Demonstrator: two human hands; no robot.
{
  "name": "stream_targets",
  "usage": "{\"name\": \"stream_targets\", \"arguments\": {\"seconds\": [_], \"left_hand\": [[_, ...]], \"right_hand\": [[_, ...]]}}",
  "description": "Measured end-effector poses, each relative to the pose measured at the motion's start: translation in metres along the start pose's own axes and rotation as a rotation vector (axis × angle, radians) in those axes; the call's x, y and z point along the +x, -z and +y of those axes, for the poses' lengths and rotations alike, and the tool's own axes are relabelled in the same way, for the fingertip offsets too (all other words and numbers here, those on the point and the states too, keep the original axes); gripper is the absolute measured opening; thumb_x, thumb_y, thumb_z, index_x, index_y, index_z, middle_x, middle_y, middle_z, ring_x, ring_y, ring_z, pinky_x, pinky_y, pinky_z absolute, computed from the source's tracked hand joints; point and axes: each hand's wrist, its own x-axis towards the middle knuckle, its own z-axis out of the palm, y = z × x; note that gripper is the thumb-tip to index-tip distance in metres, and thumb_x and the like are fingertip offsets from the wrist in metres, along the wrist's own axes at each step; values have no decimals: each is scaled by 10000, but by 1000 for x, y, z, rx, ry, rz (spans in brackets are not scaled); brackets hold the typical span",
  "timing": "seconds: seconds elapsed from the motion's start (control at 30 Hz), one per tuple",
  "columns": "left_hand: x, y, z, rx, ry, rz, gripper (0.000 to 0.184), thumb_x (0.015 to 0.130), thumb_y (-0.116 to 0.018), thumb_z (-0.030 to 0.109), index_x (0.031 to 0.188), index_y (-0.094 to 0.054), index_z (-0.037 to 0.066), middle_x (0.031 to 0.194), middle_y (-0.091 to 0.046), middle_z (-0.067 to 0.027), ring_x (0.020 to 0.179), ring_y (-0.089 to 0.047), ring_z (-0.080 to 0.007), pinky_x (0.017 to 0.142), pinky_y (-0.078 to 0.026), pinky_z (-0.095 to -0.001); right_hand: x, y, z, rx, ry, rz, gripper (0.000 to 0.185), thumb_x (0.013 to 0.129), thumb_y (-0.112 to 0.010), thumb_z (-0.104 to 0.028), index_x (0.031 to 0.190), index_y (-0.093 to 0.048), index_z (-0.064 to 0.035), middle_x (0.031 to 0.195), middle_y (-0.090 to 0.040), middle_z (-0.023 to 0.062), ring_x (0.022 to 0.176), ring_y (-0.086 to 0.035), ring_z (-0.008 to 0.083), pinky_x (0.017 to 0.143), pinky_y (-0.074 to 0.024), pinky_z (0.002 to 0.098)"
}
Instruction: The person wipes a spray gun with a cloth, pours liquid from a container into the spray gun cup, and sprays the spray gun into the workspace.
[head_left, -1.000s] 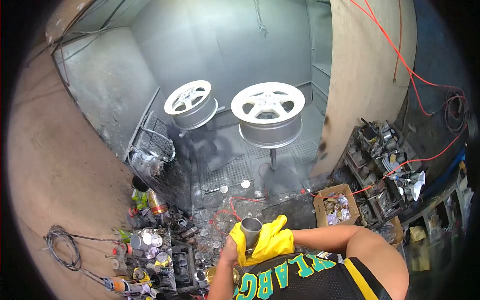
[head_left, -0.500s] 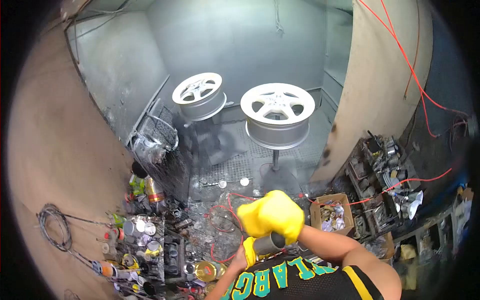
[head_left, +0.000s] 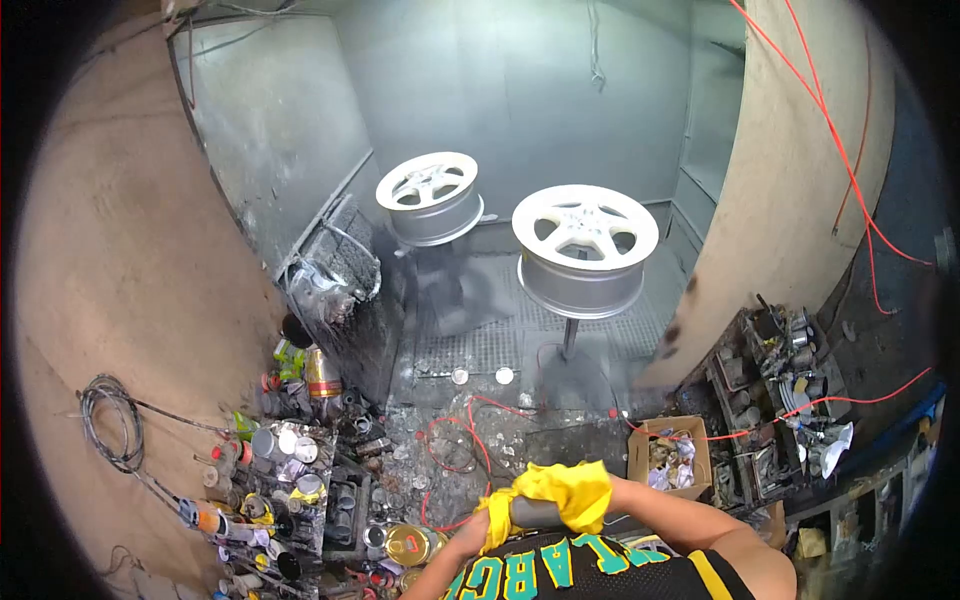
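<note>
Your left hand (head_left: 478,530) is clamped on the yellow cloth (head_left: 575,488) at one end of the grey cup (head_left: 536,514), which lies tilted on its side close before your chest, probably for a steady grip with the cloth between skin and metal. Your right hand (head_left: 615,493) is mostly under the cloth at the other end, so whether its fingers are closed cannot be told. Beyond, the nearer wheel (head_left: 582,285) sits on a stand (head_left: 570,342), presumably to clear the floor.
</note>
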Motion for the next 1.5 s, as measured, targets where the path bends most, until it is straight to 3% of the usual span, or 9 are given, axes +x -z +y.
{"name": "stream_targets", "arguments": {"seconds": [0.4,0.43,0.57,0.73,0.9,1.17,1.3,1.4,1.5], "left_hand": [[7,-9,43,349,-198,-106,519,892,-662,176,1335,-459,-2,1281,-571,-110,1182,-535,-189,1030,-408,-341],[4,-9,42,412,-181,-66,559,864,-696,182,1330,-449,-4,1261,-582,-118,1169,-547,-195,1022,-415,-345],[8,-3,12,436,-208,35,716,796,-784,218,1356,-401,-8,1261,-581,-139,1173,-556,-209,1011,-423,-352],[16,-15,-14,-251,-317,320,729,785,-785,88,1378,-365,35,1281,-541,-86,1189,-518,-193,1031,-417,-368],[21,4,0,242,-530,681,731,740,-816,200,1325,-416,23,1199,-572,-110,1096,-573,-250,945,-457,-378],[18,-2,22,137,-419,632,234,886,-587,144,1094,-585,35,932,-666,-145,901,-654,-340,812,-501,-445],[7,-18,54,653,-123,556,592,797,-651,215,1277,-429,-50,979,-625,-279,978,-586,-506,875,-484,-504],[3,-29,89,711,-567,721,707,742,-698,215,1320,-383,-44,1173,-558,-290,1116,-537,-473,987,-437,-473],[10,-16,90,419,-253,506,607,832,-646,136,1353,-378,-23,1300,-526,-215,1224,-522,-348,1054,-389,-404]], "right_hand": [[16,-16,21,-4,41,92,328,773,-701,-189,1073,-642,-70,1050,-673,128,911,-667,310,749,-521,386],[1,-29,23,473,-356,3,308,802,-727,-146,1085,-641,-58,1088,-677,81,929,-655,191,792,-524,369],[1,-34,13,1352,-648,-85,386,826,-754,-132,1187,-618,-102,1094,-656,14,965,-613,139,887,-516,338],[6,-55,23,521,-339,320,414,861,-726,-232,1233,-592,-108,1132,-651,35,1064,-599,184,939,-497,368],[49,-60,11,-300,14,113,406,839,-712,-237,1210,-601,-116,1124,-640,75,1023,-614,244,924,-485,403],[56,-53,37,388,-236,241,331,819,-712,-204,1123,-636,-97,1076,-640,77,977,-609,230,891,-482,385],[62,-61,54,357,-224,205,324,819,-711,-200,1115,-637,-93,1073,-637,78,976,-605,230,895,-480,382],[72,-58,50,366,-232,140,318,819,-710,-197,1110,-638,-89,1071,-635,78,976,-602,231,898,-478,379],[76,-47,35,458,-256,51,331,834,-696,-197,1137,-624,-84,1107,-626,80,1007,-595,237,917,-470,375]]}}
